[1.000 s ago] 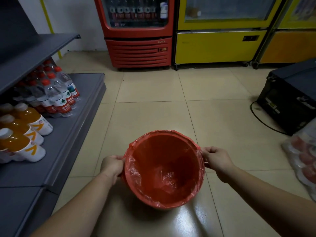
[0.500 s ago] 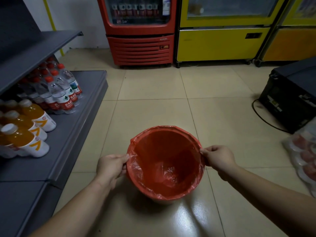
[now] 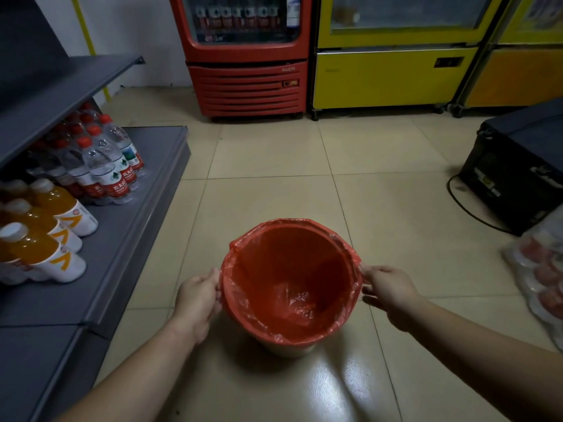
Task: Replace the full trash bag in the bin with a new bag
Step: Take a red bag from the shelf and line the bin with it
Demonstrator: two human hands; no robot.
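Both the left hand [image 3: 199, 295] and right hand [image 3: 388, 289] are gripping the thin, limp red bag [image 3: 289, 287], folded over the bin [image 3: 288, 350] on the floor; it likely tears easily, so handling belongs at the rim.

The bag [image 3: 289, 278] is thin red plastic film, translucent, glossy and crinkled, folded over the rim of the bin [image 3: 289, 350], whose exposed lower wall looks smooth and pale. The floor [image 3: 274, 153] is beige tile with a glossy, reflective glaze. The shelf [image 3: 122, 239] is grey with a matt finish. The bottles [image 3: 106, 166] are clear glossy plastic with printed labels. The cooler [image 3: 246, 83] has a glossy red casing and a glass door.
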